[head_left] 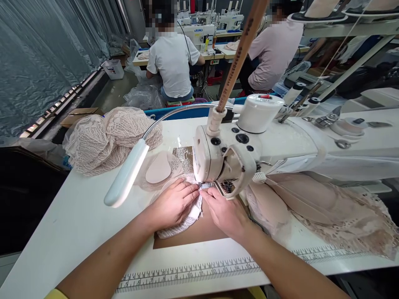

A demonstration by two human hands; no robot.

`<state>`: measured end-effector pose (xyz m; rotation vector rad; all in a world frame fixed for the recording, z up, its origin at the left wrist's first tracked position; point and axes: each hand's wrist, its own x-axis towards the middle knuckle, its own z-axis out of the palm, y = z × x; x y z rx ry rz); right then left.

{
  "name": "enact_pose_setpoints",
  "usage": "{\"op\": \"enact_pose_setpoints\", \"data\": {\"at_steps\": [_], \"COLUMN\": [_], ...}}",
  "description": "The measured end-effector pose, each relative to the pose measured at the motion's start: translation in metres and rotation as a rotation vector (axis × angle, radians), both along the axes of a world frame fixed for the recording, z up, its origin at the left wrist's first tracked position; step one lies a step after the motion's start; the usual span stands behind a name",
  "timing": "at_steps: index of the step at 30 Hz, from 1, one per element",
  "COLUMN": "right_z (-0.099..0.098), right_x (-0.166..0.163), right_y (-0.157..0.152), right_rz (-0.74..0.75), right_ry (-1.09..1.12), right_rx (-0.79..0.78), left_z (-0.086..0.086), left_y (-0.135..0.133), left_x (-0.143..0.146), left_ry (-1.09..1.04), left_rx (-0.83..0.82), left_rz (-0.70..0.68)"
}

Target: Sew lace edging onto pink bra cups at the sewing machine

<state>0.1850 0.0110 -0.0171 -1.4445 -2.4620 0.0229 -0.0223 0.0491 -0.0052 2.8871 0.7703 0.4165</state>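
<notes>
My left hand (177,201) lies flat with stretched fingers on a pale lace fabric piece (184,223), pressing it to the table left of the presser foot (206,185). The fingertips of my right hand (225,208) are pressed together close by the presser foot, at the right edge of the lace. What they pinch, if anything, is hidden. Over both hands stands the head of a white sewing machine (208,151). Beyond my left hand lies a smooth beige oval pad (158,168) on sheer fabric.
A lamp on a bendable neck (127,172) hangs over the left side. A heap of lace (114,139) sits at the back left, and beige lace-edged fabric (327,207) lies at right. A ruler strip (187,272) runs along the front edge. Two people (173,62) sit beyond.
</notes>
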Motion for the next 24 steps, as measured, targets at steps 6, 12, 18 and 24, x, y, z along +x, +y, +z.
{"op": "enact_pose_setpoints", "data": {"at_steps": [6,12,18,24], "right_z": [0.0014,0.0015,0.0026,0.0016], "right_x": [-0.002,-0.0012,0.0016,0.0036], "right_y": [0.0011,0.0006,0.0004,0.003], "right_rz": [-0.044,-0.044,-0.003,0.009], "right_ry": [-0.02,0.008,0.032,0.036], "right_rx": [-0.052,-0.046,-0.015,-0.031], "left_z": [0.0009,-0.0002,-0.0004,0.002], "left_y": [0.0012,0.0021,0.0049,0.0077], "left_x": [0.0026,0.0006,0.0001,0.002], "left_ry": [0.005,0.013,-0.024,-0.034], "left_rx": [-0.001,-0.002,0.005,0.009], "left_rz": [0.003,-0.008,-0.015,0.012]}}
